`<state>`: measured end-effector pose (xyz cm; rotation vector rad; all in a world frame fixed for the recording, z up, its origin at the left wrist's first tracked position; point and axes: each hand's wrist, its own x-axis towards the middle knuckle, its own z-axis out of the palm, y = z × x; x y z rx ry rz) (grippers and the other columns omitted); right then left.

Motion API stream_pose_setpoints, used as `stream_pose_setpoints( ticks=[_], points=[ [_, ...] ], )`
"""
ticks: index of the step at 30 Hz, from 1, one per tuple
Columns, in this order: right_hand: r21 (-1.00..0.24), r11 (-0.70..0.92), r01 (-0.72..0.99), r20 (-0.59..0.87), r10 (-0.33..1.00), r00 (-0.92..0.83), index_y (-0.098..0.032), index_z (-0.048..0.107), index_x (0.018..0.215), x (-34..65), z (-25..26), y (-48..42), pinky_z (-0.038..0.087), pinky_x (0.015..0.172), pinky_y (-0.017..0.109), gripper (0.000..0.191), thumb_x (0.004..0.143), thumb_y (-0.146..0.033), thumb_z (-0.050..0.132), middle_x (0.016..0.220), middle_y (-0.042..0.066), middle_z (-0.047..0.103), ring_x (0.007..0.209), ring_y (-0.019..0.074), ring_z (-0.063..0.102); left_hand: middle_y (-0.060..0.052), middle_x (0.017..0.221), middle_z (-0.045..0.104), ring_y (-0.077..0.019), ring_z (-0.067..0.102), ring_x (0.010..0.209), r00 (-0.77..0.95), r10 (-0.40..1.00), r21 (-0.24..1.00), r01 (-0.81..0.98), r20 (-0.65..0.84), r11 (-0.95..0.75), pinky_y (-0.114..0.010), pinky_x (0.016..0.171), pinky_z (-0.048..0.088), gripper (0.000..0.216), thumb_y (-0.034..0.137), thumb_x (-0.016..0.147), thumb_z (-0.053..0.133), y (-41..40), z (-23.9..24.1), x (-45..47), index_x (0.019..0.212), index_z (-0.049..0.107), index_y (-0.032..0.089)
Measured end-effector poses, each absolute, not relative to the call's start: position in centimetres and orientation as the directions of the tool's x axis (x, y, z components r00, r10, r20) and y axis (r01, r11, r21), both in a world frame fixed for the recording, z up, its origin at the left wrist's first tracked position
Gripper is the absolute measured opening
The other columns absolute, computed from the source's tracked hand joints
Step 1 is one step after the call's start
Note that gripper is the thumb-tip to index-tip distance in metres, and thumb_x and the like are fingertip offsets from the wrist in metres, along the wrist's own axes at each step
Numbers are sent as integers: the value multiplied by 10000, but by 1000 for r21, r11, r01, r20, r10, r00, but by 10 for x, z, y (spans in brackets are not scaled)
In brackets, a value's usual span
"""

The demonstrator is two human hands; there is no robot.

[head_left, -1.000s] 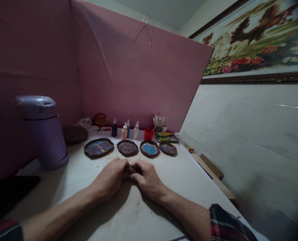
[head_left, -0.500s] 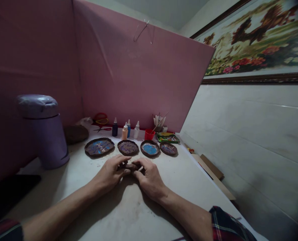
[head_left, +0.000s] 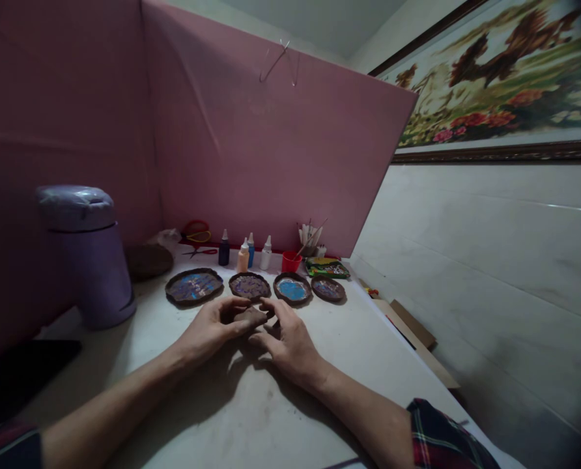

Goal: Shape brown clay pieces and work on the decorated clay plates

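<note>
Pinching a small brown lump (head_left: pixel 255 315) between its thumb and fingers, the left hand (head_left: pixel 218 324) is in front of the red cup (head_left: pixel 288 264) and to its left. The lump is in front of the red cup too, just a bit left. The right hand (head_left: pixel 290 339) is right in front of the red cup. Its thumb and fingers are spread apart near the lump's right end. It is dark there, so I can't tell if they touch it.

Four flat brown dishes sit in a row on the white tabletop (head_left: pixel 251 417). The biggest dish (head_left: pixel 194 286), with blue bits, is far to the left of the red cup. The purple dish (head_left: pixel 249 286) is closer, in front and to the left. The bright blue dish (head_left: pixel 292 288) is straight in front of the red cup, and the smallest dish (head_left: pixel 328 288) is in front and to the right.

Left of the red cup stand a white bottle (head_left: pixel 266 255), a blue bottle (head_left: pixel 251 251), a peach bottle (head_left: pixel 243 258) and a dark bottle (head_left: pixel 223 253). A green box (head_left: pixel 327 268) lies just right of the red cup. A tall purple can (head_left: pixel 95 273) stands far to its left.
</note>
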<state>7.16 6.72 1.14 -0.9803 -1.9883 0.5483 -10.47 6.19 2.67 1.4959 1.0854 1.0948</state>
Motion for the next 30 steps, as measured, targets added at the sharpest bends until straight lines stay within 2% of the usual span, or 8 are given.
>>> stream_pose_setpoints(
  ticks=[3,7,12,18,26,30],
  points=[
    [-639,619,456,471,784,-405,-198,586,1094,72,11,68,433,843,320,341,764,-163,663,1051,56,614,971,196,545,-139,1119,659,-281,601,1041,225,960,967,150,169,-205,-378,889,465,523,266,627,716,64,22,-105,1106,579,109],
    [-597,632,494,451,774,-445,-196,619,1007,74,10,71,420,825,314,290,732,-161,704,975,38,631,917,190,547,-104,1115,656,-256,587,1045,257,937,869,376,235,-321,-367,925,431,462,209,655,677,64,17,-107,1105,598,142],
    [-596,597,538,395,801,-451,-189,632,915,74,10,72,409,742,281,237,699,-153,723,881,14,620,823,166,534,-58,925,652,-228,570,877,364,883,676,574,296,-463,-329,770,427,242,202,714,633,63,15,-108,954,645,174],
    [-602,598,529,415,800,-433,-170,609,827,72,11,70,387,693,260,203,669,-77,696,821,5,600,771,154,506,-36,798,571,-199,506,772,328,876,597,641,354,-482,-297,667,372,38,159,748,569,62,8,-102,777,546,169],
    [-617,618,487,472,786,-400,-164,566,680,68,8,69,356,643,233,187,635,-2,650,710,-24,552,705,129,482,-1,695,535,-165,479,692,293,859,600,620,419,-505,-270,627,341,165,61,698,524,61,4,-95,645,438,192],
    [-633,620,464,490,784,-381,-158,551,624,68,6,70,352,632,225,205,615,26,641,668,-32,536,683,119,479,1,672,549,-161,494,672,272,869,629,605,413,-488,-270,623,354,154,75,694,536,60,5,-95,622,461,188]
  ],
)
